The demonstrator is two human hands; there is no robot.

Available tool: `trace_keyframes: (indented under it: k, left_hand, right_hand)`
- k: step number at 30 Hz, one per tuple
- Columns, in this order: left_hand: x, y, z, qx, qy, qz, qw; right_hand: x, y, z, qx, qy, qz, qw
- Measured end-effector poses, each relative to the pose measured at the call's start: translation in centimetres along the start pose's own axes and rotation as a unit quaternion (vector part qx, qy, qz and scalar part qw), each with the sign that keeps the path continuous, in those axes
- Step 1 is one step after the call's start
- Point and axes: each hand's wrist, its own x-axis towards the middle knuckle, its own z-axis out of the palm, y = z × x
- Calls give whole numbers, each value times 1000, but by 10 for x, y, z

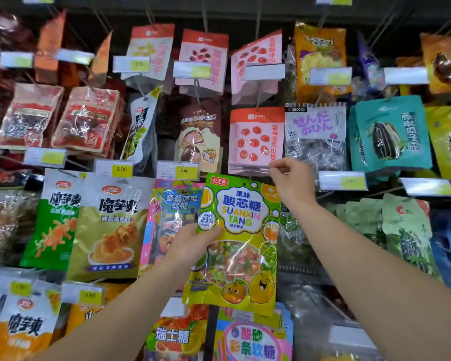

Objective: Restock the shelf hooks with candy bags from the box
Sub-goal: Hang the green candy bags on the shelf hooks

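**Hands lift a candy bag up to its hook**

Left hand (193,239) comes first, nearest to us. It is clamped on the left edge of the candy bag (235,243), with the thumb lying on the front. That holds the bag steady, about halfway up its side.

Right hand (290,182) is higher and further in. Its fingers are pinched together at the top right corner of the bag, just beside a white price tag (343,180).

Held this way, the bag stands upright with its long side going up and down. It is in the air in front of the shelf, between a blue and pink bag (172,212) on the left and some green bags (401,230) on the right. I think the hook is just above the top of the bag, but I cannot see it well. The top edge needs to go up and back to slide on. The right hand is nearer to that spot, so it should guide the bag.

Behind it, the shelf (248,9) is full of hanging snack bags. No box shows here.
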Motion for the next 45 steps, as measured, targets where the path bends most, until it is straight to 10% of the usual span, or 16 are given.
trace_keyframes:
  k: [24, 35, 40, 45]
  left_hand:
    - [29, -6, 32, 48, 16, -86, 995]
    - [24, -23, 37, 73, 43, -34, 996]
    - [16, -42, 31, 333, 116, 156, 923]
    - [17, -61, 31, 497, 18, 235, 835]
  right_hand:
    - [-2, 4, -6, 17, -20, -29, 999]
    - [-98, 80, -3, 63, -252, 165, 952]
    - [-97, 88, 9, 12, -235, 137, 962]
    - [-98, 107, 21, -24, -208, 122, 970]
